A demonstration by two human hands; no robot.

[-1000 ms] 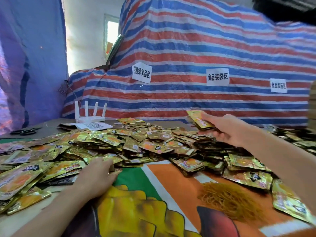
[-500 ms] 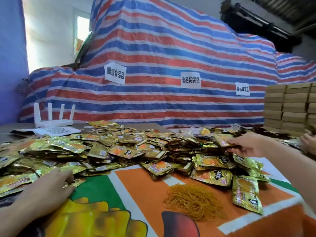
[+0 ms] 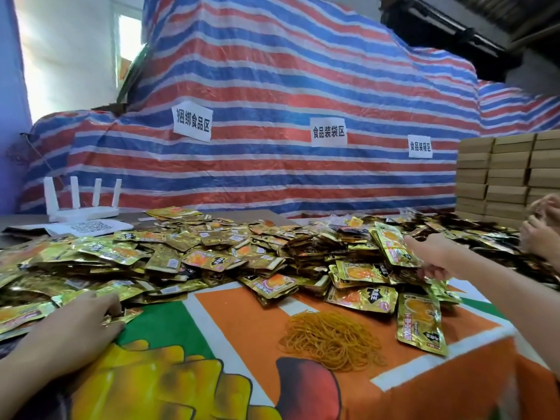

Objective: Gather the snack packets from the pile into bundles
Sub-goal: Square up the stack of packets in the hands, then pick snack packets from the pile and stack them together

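A wide pile of gold foil snack packets (image 3: 212, 256) covers the far half of the table. My right hand (image 3: 436, 256) reaches into the right side of the pile and grips a few upright packets (image 3: 394, 247) between thumb and fingers. My left hand (image 3: 75, 322) lies at the pile's near left edge, fingers bent onto packets there; whether it holds one is hidden. A heap of tan rubber bands (image 3: 330, 341) lies on the orange cloth in front of me. One loose packet (image 3: 421, 322) lies to the right of the bands.
A printed orange, green and yellow cloth (image 3: 236, 322) covers the table. A white router (image 3: 81, 204) and paper sheet stand far left. Stacked cardboard boxes (image 3: 506, 174) rise at far right. Another person's hands (image 3: 539, 231) work at the right edge. Striped tarp hangs behind.
My right hand has come down from above the pile's middle to its right side, still holding packets. The view swung right, showing boxes and another person's hands. My left hand stayed put.
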